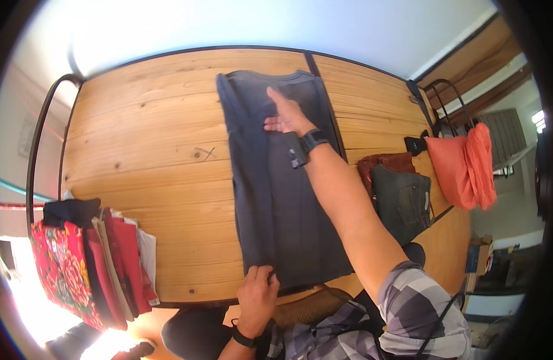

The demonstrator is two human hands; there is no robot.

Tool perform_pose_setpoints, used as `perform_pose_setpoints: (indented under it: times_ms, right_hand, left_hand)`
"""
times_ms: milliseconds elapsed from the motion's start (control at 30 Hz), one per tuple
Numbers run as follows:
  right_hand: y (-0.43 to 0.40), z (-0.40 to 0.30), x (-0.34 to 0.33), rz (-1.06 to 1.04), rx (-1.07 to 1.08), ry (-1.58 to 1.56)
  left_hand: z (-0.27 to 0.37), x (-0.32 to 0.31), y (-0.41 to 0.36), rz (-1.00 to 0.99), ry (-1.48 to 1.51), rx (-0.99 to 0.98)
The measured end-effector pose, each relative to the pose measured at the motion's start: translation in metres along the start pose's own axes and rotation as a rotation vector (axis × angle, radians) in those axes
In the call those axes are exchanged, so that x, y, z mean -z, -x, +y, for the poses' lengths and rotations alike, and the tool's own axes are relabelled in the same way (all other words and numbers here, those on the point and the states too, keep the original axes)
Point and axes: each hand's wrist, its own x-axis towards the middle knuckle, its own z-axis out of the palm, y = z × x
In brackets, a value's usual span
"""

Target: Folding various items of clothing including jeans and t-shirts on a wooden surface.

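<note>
A dark grey-blue shirt (294,211) lies lengthwise on the wooden table, its sides folded inward into a long strip. The collar is at the far end, and the hem reaches the table's near edge. My left hand (259,292) pinches the hem's left corner between thumb and fingers. Over the upper part of the shirt, below the collar, is my right hand (287,114), thumb spread away from the fingers and nothing held. Whether its lower edge touches the cloth I cannot tell. My right forearm hides part of the shirt's right side.
Folded clothes (119,270) are stacked at the table's left near corner, a red floral piece outermost. Dark jeans (402,202) lie on a reddish-brown garment (384,159) at right. Beyond sits an orange-red cloth bundle (461,164). Metal rails (33,157) flank the wooden tabletop (168,148).
</note>
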Motion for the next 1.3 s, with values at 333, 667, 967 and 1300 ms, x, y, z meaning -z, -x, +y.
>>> perform_pose_setpoints:
  times_ms: [333,667,967,1300]
  right_hand:
    - [0.018,-0.014,-0.004,0.145,0.515,0.309]
    - [0.018,-0.013,0.006,0.487,0.68,1.17]
    - [-0.045,-0.037,-0.043,-0.238,1.139,1.163]
    - [-0.105,-0.009,-0.097,-0.031,0.915,1.239]
  left_hand:
    - [-0.003,-0.002,-0.002,-0.036,-0.068,0.041]
    - [-0.001,0.006,-0.002,-0.03,0.051,0.03]
    - [-0.004,0.015,0.007,-0.205,0.03,0.017]
    - [-0.015,0.018,0.003,-0.435,0.164,0.109]
